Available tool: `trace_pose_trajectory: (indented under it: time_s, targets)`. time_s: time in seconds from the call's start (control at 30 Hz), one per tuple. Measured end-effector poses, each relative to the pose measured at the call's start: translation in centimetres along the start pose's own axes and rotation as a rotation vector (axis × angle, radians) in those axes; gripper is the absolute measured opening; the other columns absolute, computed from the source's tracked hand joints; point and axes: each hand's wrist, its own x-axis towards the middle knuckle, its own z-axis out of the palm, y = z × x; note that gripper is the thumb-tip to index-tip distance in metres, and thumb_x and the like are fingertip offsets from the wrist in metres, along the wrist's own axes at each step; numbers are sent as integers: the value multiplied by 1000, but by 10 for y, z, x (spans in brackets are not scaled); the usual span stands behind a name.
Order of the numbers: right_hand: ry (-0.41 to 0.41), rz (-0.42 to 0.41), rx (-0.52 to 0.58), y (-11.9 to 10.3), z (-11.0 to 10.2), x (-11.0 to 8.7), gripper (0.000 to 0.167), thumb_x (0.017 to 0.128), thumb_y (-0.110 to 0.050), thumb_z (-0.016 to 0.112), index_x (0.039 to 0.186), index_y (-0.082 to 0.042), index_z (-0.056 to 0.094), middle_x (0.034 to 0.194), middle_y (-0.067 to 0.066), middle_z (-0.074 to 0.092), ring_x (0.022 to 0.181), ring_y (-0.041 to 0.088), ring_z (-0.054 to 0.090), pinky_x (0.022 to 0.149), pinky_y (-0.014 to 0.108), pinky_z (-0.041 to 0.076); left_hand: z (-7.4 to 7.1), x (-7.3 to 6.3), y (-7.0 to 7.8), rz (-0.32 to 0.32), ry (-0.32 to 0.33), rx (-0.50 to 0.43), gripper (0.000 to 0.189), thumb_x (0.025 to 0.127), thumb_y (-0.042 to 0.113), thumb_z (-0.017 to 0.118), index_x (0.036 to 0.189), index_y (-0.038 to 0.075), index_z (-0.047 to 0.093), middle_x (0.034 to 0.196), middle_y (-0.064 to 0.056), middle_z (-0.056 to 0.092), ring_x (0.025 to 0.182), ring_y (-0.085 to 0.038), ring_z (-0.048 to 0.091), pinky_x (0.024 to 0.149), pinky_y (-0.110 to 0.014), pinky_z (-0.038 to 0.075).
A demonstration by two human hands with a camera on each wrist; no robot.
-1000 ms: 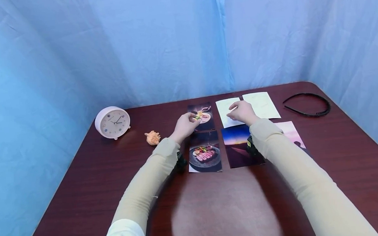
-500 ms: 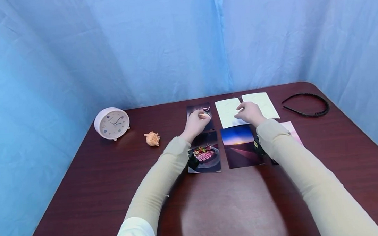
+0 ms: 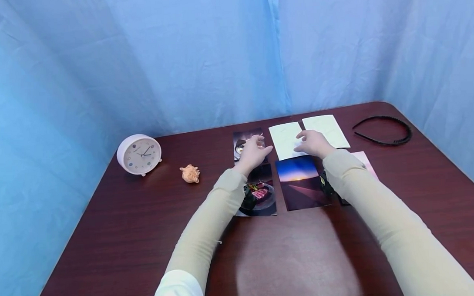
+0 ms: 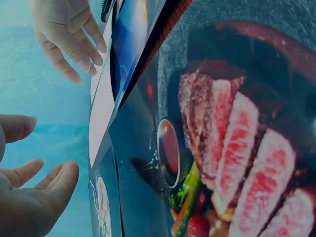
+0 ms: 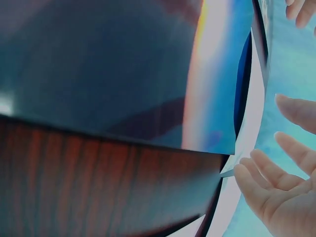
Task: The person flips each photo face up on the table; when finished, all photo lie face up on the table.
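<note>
Both hands are out over a bunch of photos on a dark reddish-brown worktop (image 3: pixel 288 259), and neither one is gripping anything. The left hand (image 3: pixel 254 155) has its fingers loosely bent and spread, thumb off to the side, nothing in it. It's above the back food photo (image 3: pixel 238 145), so that print is partly hidden. The right hand (image 3: pixel 314 143) is just as relaxed, fingers a bit curved and nothing between them, over the left-hand white sheet (image 3: pixel 283 140).

Layout-wise, the steak photo (image 3: pixel 266 195) sits right in front of the back food photo, partly blocked by the left wrist. From the left wrist cam you can make out pink slices of meat, some greens and a glass of something red. To its right, with a narrow strip of worktop between, is the sunset photo (image 3: pixel 301 185), just in front of the left-hand white sheet. A second white sheet (image 3: pixel 327 129) is beside the first one, and a pinkish photo (image 3: pixel 364 160) is mostly covered by the right sleeve (image 3: pixel 380 217).

Further right there's a black headband (image 3: pixel 407 137). Over on the left, a peach yarn-like bundle (image 3: pixel 190 173) and a white alarm clock (image 3: pixel 141 155), with blue curtains (image 3: pixel 218 57) behind it all.
</note>
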Motion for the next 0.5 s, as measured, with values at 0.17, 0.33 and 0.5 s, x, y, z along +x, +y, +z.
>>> trace_pose_trajectory:
  time_s: [0.17,0.33,0.5]
  targets:
    - [-7,-21,-22,3,0,0,51,87,-17,62,129,9,47,130,35,47,116,46,48,98,53,40,5,2,3,10,-45,-14,50,93,17,59,137,-2,43,132,-20,51,120,-30,54,97,-38,47]
    - [-5,-34,-29,3,3,-1,53,86,-17,64,129,9,48,129,34,48,117,46,48,99,54,39,11,3,6,-9,-84,7,51,93,14,59,138,0,41,134,-20,51,122,-29,52,98,-37,46]
    - [16,-37,-48,5,5,-1,53,85,-17,65,127,10,49,127,33,50,115,44,49,99,53,39,16,4,6,-22,-107,41,52,93,14,60,139,2,40,134,-19,51,123,-27,52,99,-36,46]
